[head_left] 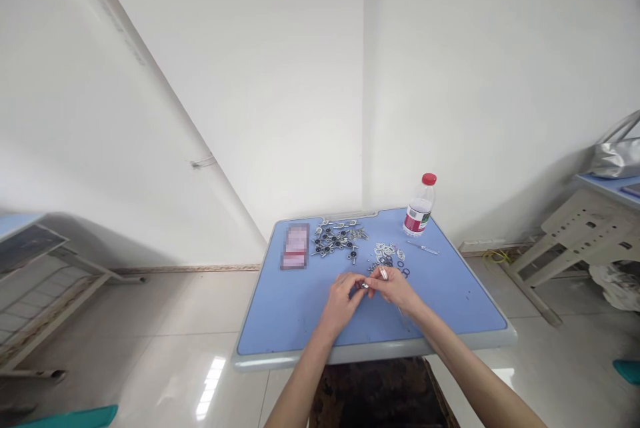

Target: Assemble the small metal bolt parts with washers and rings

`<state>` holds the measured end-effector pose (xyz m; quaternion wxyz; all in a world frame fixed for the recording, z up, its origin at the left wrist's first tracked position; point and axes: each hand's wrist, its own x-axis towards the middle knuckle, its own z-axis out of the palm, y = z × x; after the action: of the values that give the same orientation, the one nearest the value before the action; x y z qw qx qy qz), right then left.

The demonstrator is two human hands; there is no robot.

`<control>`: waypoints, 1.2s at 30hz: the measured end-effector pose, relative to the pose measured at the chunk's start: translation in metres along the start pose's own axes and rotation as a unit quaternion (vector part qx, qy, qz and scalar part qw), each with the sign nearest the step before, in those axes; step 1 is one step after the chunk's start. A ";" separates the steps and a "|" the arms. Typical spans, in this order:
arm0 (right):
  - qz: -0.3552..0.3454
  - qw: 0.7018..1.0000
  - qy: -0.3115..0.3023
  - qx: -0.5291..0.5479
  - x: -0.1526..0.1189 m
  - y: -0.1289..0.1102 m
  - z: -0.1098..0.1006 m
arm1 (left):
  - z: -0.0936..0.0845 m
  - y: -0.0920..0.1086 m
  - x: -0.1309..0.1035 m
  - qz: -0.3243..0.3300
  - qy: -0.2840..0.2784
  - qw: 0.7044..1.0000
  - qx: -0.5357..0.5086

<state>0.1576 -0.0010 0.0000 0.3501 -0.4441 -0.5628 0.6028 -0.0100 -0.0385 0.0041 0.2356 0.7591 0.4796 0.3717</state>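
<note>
My left hand [341,299] and my right hand [395,289] meet over the front half of the blue desk. Both are closed, fingertips pinching a small shiny metal part [365,285] between them; its exact kind is too small to make out. A silver, rod-like piece [383,273] pokes up from the fingers of my right hand. Just beyond that hand lie pale flat ring-shaped pieces [384,251], black rings [406,273] and tiny metal bits [373,267]. Farther left is a cluster of metal fittings with round black parts [336,239].
On the blue desk [280,321], a red-capped plastic bottle [420,207] stands at the back right, with a thin pen-like tool [423,248] before it. A blurred pink rectangular object [296,247] lies at left. Behind is a white wall [280,81]. Another desk [560,221] stands right.
</note>
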 end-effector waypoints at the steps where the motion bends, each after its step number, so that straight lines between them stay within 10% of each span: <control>1: -0.003 1.000 0.002 0.003 -0.001 0.000 0.002 | -0.001 -0.001 -0.001 -0.012 0.008 1.000 -0.021; 6: -0.110 0.985 0.010 -0.133 -0.015 -0.006 -0.001 | -0.001 -0.008 -0.003 -0.057 0.012 0.992 -0.113; 11: -0.209 0.897 0.004 -0.389 -0.029 -0.013 -0.008 | -0.001 -0.010 0.000 -0.081 -0.013 0.987 -0.139; 36: -0.051 0.830 0.042 -0.554 -0.027 -0.015 0.006 | 0.006 -0.007 0.000 0.013 -0.047 0.988 0.145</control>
<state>0.1606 -0.0260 0.0180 0.0987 -0.5594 -0.8090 0.1515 -0.0091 -0.0354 -0.0051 0.1401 0.8082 0.5067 0.2651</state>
